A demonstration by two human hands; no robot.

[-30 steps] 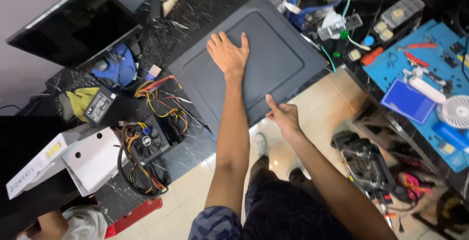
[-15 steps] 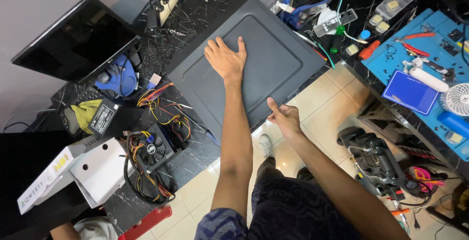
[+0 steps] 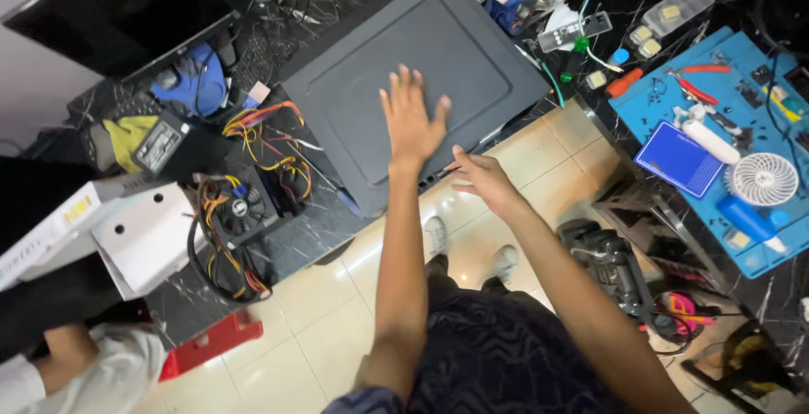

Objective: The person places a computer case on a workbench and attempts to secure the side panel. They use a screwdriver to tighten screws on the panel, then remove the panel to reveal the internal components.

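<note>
Your left hand lies flat on the case, fingers spread wide, holding nothing. The case is a big dark grey box lying on its side on the black bench, and one corner sticks out past the bench's front edge, over the tiled floor. Your hand rests near that front edge of the case.

Your right hand is open too, fingers loose. Its fingertips are at the case's front edge, near the sticking-out corner. You cannot tell if they grip the edge or just touch it.

To the left of the case, near the bench's front edge, sits a power box with a fan and a bunch of yellow, red and black wires. A white box lies further left. A black screen stands at the back left corner.

On the right, a blue mat holds a small white fan, a blue card and red pliers.

Another person's arm shows at the bottom left.

Your shoes stand on the floor below the case.
</note>
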